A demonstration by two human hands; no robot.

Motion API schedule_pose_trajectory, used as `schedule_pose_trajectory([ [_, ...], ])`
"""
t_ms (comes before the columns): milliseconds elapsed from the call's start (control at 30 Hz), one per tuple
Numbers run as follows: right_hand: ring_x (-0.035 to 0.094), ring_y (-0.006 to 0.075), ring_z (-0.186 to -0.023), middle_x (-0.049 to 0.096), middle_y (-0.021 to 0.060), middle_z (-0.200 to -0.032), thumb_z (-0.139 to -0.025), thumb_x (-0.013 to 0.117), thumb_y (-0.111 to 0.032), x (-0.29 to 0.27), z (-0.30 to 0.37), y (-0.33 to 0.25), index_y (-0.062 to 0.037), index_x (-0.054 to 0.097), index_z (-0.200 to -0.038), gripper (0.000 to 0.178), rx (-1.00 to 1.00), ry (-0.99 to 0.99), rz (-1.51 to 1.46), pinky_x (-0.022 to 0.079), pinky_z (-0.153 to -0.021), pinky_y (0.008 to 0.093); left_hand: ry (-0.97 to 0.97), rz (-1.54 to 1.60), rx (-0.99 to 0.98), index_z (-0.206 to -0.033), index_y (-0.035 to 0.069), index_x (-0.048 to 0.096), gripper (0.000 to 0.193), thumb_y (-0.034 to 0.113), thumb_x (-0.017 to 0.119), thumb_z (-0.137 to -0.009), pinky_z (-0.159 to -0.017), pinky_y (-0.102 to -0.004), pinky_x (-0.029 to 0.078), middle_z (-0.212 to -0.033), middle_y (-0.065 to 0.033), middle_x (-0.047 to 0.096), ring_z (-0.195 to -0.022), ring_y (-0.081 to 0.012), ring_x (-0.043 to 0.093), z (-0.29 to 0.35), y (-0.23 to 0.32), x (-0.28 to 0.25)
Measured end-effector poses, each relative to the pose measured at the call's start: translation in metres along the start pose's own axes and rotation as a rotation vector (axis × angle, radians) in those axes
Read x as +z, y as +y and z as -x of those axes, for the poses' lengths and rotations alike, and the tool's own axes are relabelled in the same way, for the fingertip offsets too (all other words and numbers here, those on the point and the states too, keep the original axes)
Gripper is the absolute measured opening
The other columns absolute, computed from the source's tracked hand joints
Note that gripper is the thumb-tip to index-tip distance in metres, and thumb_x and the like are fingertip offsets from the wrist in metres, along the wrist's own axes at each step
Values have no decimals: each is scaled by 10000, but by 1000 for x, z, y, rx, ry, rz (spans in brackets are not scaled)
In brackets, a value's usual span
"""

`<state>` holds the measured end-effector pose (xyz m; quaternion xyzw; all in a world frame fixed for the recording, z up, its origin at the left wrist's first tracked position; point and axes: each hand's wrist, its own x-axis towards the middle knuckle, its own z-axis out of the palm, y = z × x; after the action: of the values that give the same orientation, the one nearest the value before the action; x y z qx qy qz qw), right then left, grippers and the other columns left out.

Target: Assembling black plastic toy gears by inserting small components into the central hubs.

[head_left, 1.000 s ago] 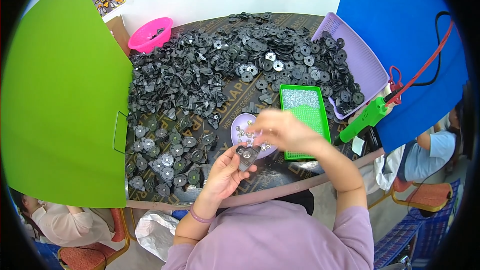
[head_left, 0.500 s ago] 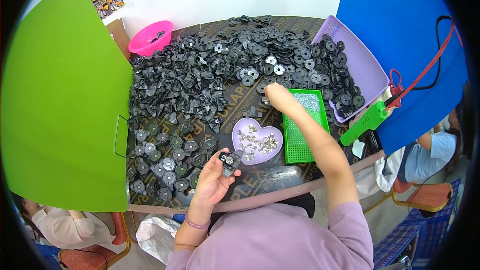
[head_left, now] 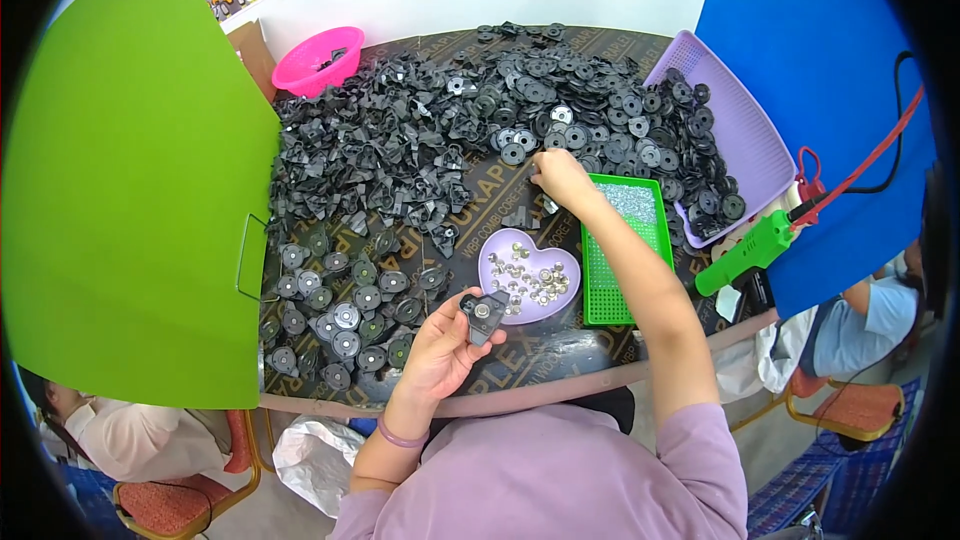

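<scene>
Lettering, tan, runs over the dark tabletop (head_left: pixel 478 202). Left hand (head_left: pixel 438 352) pinches a black plastic part (head_left: pixel 484 318) near the purple heart-shaped dish (head_left: pixel 530 313) — right hand (head_left: pixel 562 178), fingers bent, is beside black discs (head_left: pixel 513 153); whether it grips anything, I cannot tell.

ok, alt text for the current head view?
A person's left hand holds a black part near a purple heart-shaped dish of small metal pieces; the right hand is at the near edge of piled black discs. A green tray lies right of the dish.
</scene>
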<state>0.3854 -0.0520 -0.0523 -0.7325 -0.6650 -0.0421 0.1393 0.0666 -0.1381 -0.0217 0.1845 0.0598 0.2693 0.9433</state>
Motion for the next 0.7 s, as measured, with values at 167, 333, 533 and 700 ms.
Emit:
schedule_pose_trajectory([
  [167, 632, 185, -690, 641, 122, -821, -850, 588, -130, -81, 41, -67, 9, 558, -783, 157, 184, -64, -1108, 521, -607, 305, 7, -59, 92, -1227, 17, 423, 369, 142, 524, -895, -725, -326, 580, -1062, -178, 588, -897, -319, 633, 0, -4, 0],
  [333, 639, 266, -856, 612, 220, -983, -915, 504, -162, -112, 94, -99, -49, 442, -839, 150, 131, -137, -1843, 555, -573, 326, 31, -198, 205, -1193, 24, 418, 338, 143, 525, -896, -733, -345, 577, -1059, -179, 585, -908, -313, 629, -6, -11, 13],
  [533, 613, 265, -913, 607, 224, -1017, -799, 650, -63, -131, 122, -122, -40, 463, -848, 194, -63, 85, -1436, 511, -726, 324, 72, -233, 257, -1176, 34, 418, 346, 125, 561, -874, -744, -338, 575, -1029, -158, 588, -914, -282, 628, -7, -18, 23],
  [700, 562, 276, -848, 606, 97, -1015, -639, 761, -292, -130, 137, -146, -30, 542, -1014, 508, -492, 363, -482, 443, -732, 369, 42, -238, 276, -1174, 39, 423, 351, 80, 577, -862, -775, -336, 566, -1045, -122, 573, -944, -210, 611, -6, -29, 19],
])
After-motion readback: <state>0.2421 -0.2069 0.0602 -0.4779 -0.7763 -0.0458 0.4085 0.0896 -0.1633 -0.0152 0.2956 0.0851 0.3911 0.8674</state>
